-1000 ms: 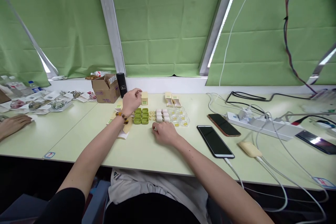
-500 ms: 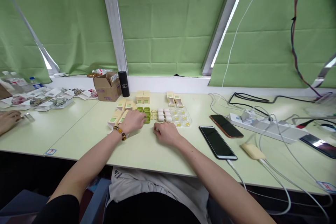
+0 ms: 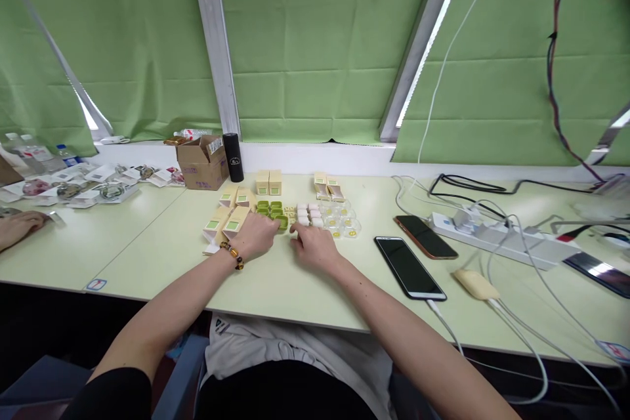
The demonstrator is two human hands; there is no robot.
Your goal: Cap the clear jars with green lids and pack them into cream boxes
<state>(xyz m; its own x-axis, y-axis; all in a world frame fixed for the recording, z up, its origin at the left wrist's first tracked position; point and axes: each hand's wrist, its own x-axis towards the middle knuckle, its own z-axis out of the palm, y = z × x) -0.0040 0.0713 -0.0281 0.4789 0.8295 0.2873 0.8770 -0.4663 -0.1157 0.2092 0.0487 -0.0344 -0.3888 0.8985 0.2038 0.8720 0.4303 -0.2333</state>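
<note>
My left hand (image 3: 260, 236), with a beaded bracelet at the wrist, has its fingers closed at a small green square cup (image 3: 282, 222). That cup sits at the front of a group of similar green cups (image 3: 262, 205). Close by on the right is my right hand (image 3: 314, 246), its fingers curled together; whatever they may hold is hidden. Just beyond its fingertips lie small pale-yellow pieces (image 3: 290, 212). White and pale-pink rounded blocks (image 3: 308, 212) stand in rows beside them. Clear plastic domed covers (image 3: 340, 216) with yellow marks are farther right.
Cream boxes with green labels (image 3: 216, 223) lie left of the cups; others (image 3: 268, 182) stand behind. A white-edged phone (image 3: 408, 268), a second phone (image 3: 426, 236) and a cabled power strip (image 3: 502, 239) are at right. Another person's hand (image 3: 22, 228) is far left.
My left hand has moved right and slightly toward me, and a green cup now shows at its fingertips. My right hand has shifted slightly forward toward the small yellow pieces.
</note>
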